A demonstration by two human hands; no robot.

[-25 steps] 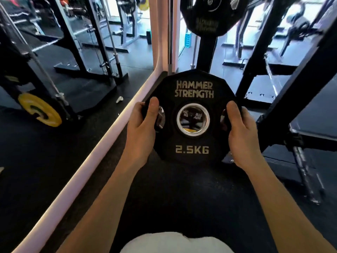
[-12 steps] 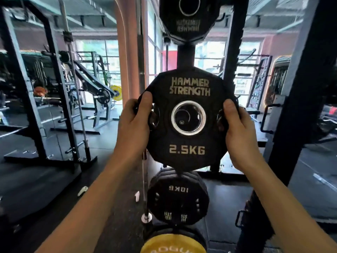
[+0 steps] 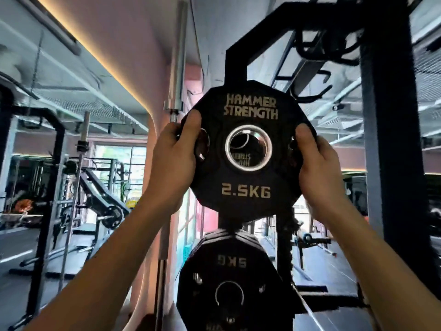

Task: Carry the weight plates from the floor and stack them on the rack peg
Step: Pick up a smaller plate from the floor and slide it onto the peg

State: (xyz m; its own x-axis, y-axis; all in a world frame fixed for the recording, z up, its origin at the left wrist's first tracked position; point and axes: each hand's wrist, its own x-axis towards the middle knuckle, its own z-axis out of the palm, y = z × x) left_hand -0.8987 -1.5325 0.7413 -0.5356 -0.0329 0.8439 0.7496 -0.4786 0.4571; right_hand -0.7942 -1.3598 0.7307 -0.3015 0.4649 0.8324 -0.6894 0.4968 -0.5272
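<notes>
While both hands' fingers (image 3: 191,123) grip one 2.5KG plate (image 3: 248,149), one 5KG plate (image 3: 230,283) hangs below.

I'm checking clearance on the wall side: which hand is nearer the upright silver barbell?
Left. The left hand grips the 2.5 kg plate at its left edge, just right of the barbell. The right hand grips the plate's far edge, the whole plate between.

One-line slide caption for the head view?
Both hands, left hand and right hand, grip a 2.5 kg plate raised before the rack upright, above a racked plate.
</notes>
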